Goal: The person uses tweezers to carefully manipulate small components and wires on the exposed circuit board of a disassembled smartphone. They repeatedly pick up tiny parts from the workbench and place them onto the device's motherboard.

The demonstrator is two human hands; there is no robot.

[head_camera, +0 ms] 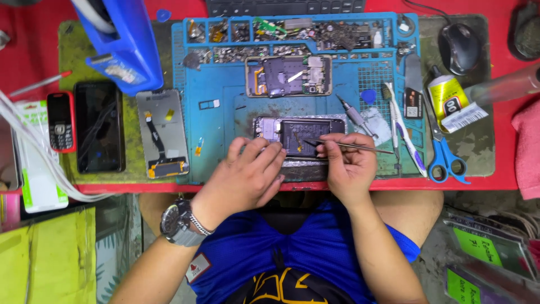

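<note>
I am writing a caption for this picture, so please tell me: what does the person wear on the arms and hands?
Both hands are bare, with no gloves. The left hand has a chunky wristwatch on the wrist, with a dark round face and a silver metal band. The right hand and its wrist carry nothing. Both forearms are uncovered; the short sleeves of a blue shirt stop above the elbows.

Bare forearms, silver metal wristwatch on left wrist, blue mesh jersey with yellow-black print
</note>
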